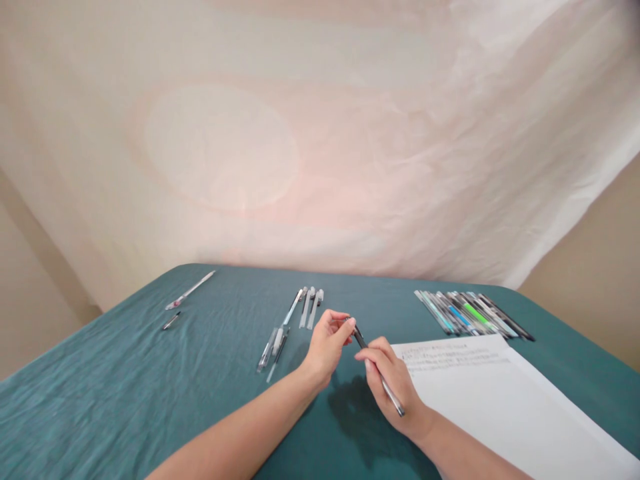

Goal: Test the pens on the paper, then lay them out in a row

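A dark pen [392, 395] is held at a slant over the table, between both hands. My right hand [395, 383] wraps its fingers round the barrel, and the rear end sticks out below the palm. At the upper end, by the dark clip, my left hand [326, 350] pinches with thumb and fingertips. Those fingers partly hide the tip, so I cannot tell whether the cap is separate from the barrel. Beneath my right forearm and beside it lies a white sheet of paper [480, 407] with rows of handwriting near its top.
Several pens [475, 313] lie side by side at the back right. Left of my left hand are more pens and clear caps [310, 308], with another small cluster [273, 350] nearer. At far left lie a clear pen [193, 289] and a short dark piece [171, 321].
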Tool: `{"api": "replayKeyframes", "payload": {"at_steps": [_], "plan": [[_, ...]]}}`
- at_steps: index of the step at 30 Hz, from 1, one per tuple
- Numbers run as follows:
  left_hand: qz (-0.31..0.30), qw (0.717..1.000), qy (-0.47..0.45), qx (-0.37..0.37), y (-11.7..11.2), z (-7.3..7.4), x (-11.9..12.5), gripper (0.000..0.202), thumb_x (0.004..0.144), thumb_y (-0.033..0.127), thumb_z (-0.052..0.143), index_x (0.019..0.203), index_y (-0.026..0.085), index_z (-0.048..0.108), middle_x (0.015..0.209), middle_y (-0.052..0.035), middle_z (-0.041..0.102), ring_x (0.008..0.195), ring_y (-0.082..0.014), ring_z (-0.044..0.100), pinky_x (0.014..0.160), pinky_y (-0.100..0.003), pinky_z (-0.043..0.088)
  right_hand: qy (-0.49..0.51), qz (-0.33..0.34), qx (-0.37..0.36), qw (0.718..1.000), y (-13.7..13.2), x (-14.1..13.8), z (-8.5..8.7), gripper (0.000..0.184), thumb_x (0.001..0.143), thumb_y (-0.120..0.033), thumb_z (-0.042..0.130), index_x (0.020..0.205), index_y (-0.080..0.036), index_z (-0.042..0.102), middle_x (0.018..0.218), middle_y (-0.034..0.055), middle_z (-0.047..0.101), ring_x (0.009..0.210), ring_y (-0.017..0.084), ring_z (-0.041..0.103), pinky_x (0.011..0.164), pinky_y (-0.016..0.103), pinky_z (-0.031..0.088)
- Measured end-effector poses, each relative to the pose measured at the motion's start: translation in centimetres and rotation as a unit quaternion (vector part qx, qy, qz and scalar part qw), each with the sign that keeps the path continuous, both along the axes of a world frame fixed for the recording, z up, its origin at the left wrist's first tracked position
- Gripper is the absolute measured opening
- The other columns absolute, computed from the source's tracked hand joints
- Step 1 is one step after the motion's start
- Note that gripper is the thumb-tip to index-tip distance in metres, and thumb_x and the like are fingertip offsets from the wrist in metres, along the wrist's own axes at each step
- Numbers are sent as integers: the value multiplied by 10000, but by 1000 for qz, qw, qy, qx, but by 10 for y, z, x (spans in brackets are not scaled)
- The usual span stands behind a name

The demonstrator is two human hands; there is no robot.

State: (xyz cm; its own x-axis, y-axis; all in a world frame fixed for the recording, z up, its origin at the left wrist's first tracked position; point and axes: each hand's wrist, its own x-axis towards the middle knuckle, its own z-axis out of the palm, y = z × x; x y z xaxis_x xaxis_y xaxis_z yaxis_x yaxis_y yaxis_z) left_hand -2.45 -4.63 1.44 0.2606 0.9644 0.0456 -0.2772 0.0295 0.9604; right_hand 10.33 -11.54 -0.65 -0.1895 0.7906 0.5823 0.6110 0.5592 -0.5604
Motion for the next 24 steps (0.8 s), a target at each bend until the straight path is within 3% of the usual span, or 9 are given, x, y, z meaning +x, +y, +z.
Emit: {"api": "replayKeyframes", "payload": {"at_steps": [14, 24], "plan": [[-13, 999, -34, -32, -4, -9, 0, 277, 682, 364, 626, 810, 164, 482, 660, 19, 538, 589, -70, 473, 590, -205, 373, -5, 1, -5, 1000, -2, -1, 0, 187, 844, -165, 331, 874, -196, 513, 781, 21, 428, 636, 129, 470, 605, 272, 404], [6, 998, -42, -53, 2, -13, 0, 332, 642, 399, 653, 816, 161, 501, 633, 29, 533, 553, -68, 476, 576, -207, 376, 3, -2, -20, 1000, 3, -4, 6, 199, 851, -181, 344, 912, -206, 532, 819, 28, 460, 667, 124, 497, 640, 261, 429]]}}
